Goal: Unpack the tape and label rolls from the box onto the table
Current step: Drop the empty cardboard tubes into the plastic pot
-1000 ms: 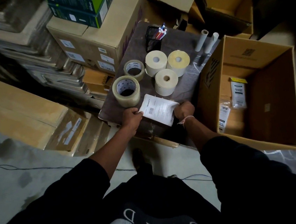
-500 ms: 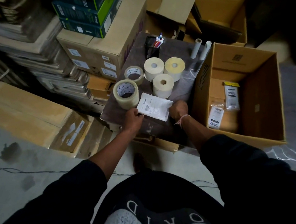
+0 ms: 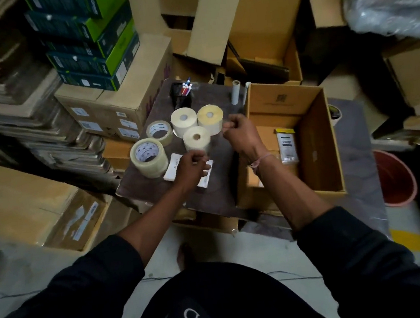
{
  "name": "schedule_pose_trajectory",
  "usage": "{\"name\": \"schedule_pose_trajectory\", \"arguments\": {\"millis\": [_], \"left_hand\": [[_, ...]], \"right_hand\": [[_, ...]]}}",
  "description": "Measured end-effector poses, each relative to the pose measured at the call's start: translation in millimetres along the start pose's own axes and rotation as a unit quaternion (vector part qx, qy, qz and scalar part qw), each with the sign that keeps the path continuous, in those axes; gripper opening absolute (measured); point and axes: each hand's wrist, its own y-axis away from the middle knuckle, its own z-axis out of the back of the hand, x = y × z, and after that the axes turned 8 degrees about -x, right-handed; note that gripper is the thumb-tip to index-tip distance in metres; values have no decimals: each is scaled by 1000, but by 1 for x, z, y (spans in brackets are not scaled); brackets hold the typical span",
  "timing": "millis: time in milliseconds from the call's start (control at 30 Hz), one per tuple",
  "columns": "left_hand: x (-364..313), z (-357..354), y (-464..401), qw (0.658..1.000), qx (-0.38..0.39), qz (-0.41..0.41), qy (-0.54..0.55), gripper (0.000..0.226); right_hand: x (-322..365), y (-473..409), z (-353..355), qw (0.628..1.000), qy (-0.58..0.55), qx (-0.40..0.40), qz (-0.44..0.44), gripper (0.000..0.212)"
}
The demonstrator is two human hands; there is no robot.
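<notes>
Both hands are hovering loosely curled, grasping nothing: the left hand [image 3: 190,166] over a white printed packet [image 3: 172,166], the right hand [image 3: 240,135] beside the label rolls [image 3: 196,138]. Tape rolls [image 3: 148,158] are sitting on the table [image 3: 215,192]; the box [image 3: 316,147] is holding pouches whose print is unreadable.

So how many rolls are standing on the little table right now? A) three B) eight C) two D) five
D: two clear tape rolls and three paper label rolls stand on the table.
</notes>
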Motion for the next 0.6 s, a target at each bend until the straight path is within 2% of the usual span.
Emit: {"name": "schedule_pose_trajectory", "arguments": {"millis": [133, 267, 367, 467, 533, 600], "left_hand": [[-21, -31, 1, 1000, 9, -21, -4, 16], [-39, -59, 1, 997, 18, -64, -45, 25], [-55, -80, 0, 989, 22, -116, -85, 30], [-72, -97, -1, 987, 35, -125, -94, 35], [-76, -108, -9, 985, 51, -122, -110, 40], [-78, -116, -22, 983, 55, -112, -131, 46]], "right_hand": [[-5, 1, 44, 981, -179, -14, -67, 40], [-14, 5, 87, 977, -194, -56, -71, 42], [-25, 0, 115, 989, -95, -94, -57, 38], [-30, -8, 136, 989, 41, -139, 2, 40], [-34, -17, 149, 963, 179, -188, 78, 33], [-40, -26, 161, 910, 317, -237, 122, 30]]}}
